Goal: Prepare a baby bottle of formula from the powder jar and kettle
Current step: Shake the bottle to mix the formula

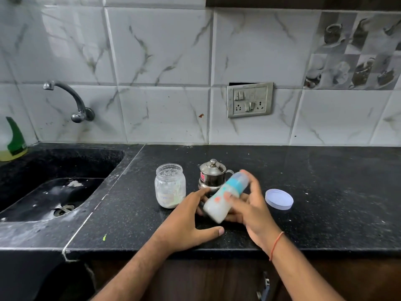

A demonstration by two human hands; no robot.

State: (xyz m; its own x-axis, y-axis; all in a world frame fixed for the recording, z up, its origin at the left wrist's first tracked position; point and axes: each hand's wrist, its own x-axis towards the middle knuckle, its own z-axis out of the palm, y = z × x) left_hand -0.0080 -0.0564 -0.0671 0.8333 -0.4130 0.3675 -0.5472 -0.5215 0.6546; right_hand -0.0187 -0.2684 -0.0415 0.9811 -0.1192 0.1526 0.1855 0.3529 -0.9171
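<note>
Right hand (251, 205) gripping tilted, blurred, milky baby bottle (225, 196)

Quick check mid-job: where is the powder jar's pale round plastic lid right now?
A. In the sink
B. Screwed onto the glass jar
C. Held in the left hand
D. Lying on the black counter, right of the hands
D: the pale round plastic lid lies flat on the black stone counter to the right of the right hand, and the clear glass powder jar stands open-topped.
</note>
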